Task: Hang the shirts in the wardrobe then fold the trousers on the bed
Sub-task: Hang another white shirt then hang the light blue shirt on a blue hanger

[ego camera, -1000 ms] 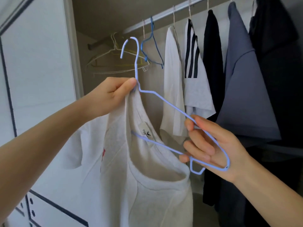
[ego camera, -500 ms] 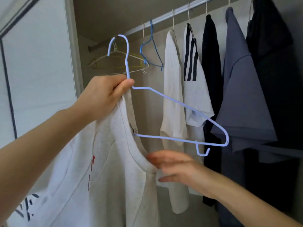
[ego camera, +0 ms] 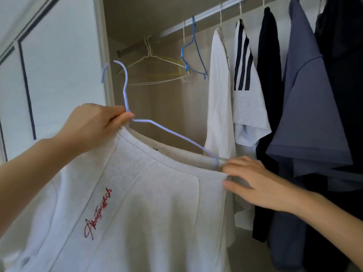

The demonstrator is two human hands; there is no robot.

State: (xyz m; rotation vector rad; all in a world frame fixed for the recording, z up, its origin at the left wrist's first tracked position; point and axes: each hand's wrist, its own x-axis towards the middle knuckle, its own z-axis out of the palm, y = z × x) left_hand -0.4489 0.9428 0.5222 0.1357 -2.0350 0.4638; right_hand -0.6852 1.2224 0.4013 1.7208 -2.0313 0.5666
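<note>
Head view. The wardrobe (ego camera: 167,114) stands open, and the white shirt (ego camera: 147,203) is held in front of it, below the rail (ego camera: 206,13) and not yet hung. The hung shirts (ego camera: 306,95) crowd the rail's right part, with the empty hangers (ego camera: 155,69) to their left. The lilac hanger (ego camera: 172,134) runs inside the collar, its right tip buried in the shoulder and its hook free and well short of the rail.

The left hand (ego camera: 94,128) pinches the base of the hanger's neck together with the collar. The right hand (ego camera: 253,183) pinches the shoulder fabric lightly between nearly straight fingers and thumb.

Likely faults:
- The wide collar may slide off the thin wire if the shoulder is left unseated.
- The tilted hanger may shed the shirt on lifting.
- The hook may snag an empty hanger or miss the rail.

Trousers and bed are out of view.
</note>
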